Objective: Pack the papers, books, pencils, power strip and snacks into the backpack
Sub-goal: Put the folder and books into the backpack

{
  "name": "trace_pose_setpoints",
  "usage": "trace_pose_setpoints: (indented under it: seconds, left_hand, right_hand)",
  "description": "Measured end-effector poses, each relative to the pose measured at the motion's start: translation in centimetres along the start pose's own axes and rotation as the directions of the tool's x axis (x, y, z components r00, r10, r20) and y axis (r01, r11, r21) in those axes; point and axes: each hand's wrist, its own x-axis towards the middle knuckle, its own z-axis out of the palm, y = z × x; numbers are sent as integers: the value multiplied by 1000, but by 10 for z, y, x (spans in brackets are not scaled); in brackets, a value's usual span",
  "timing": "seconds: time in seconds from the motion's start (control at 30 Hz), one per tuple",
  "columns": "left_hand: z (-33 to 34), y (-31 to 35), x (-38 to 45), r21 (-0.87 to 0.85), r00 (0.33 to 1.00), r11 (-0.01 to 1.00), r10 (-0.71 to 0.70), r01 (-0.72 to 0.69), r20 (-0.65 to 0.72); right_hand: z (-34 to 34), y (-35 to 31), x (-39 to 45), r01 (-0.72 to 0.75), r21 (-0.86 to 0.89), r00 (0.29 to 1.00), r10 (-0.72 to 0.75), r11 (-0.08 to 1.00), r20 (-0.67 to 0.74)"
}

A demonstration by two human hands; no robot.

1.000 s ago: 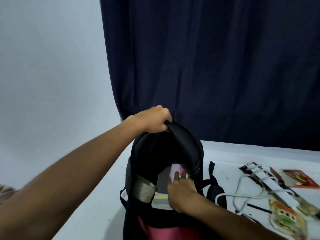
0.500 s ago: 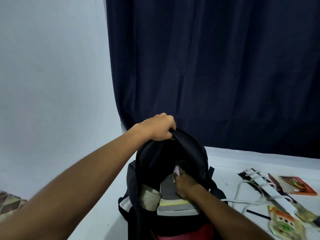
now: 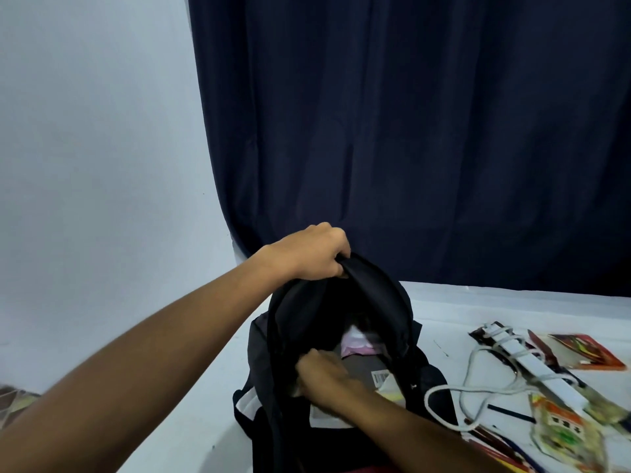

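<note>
While the black backpack [image 3: 341, 336] stood upright on the white table [image 3: 478, 308], near its left edge, its top flap was observed to be held up by the left hand [image 3: 307, 254], the fingers being curled tightly around the fabric at the far rim of the opening. The right hand [image 3: 327, 380] was found inside the mouth of the bag, its fingers bent and pressed together against the left side of a grey book [image 3: 365, 365]; whether anything was pinched between them could not be told. Pink and white papers [image 3: 356, 343] were seen lodged behind the book, deeper in the compartment.

To the right of the backpack, on the table, a white power strip [image 3: 532, 363] was noted lying diagonally with its white cord [image 3: 471, 387] looped beside it. Snack packets [image 3: 587, 349] were recorded beside and under the strip, the red one farther, a yellow-green one nearer. A dark pencil [image 3: 508, 413] was seen lying just in front of the cord. A dark blue curtain [image 3: 409, 131] hung behind the table.
</note>
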Motion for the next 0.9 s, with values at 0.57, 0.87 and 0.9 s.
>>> trace_pose_setpoints:
  seconds: [0.57,0.87,0.9]
  left_hand:
    - [0,-26,6,-63,998,998,-12,16,59]
    - [18,-27,-9,-64,993,992,-111,109,-38]
    - [19,-26,-12,-69,991,990,-125,122,-49]
  right_hand:
    - [-23,-8,20,39,-40,955,-26,998,296]
    - [-116,31,-74,-19,-115,717,-66,993,-694]
    - [-108,40,-76,-97,-111,762,3,989,-648]
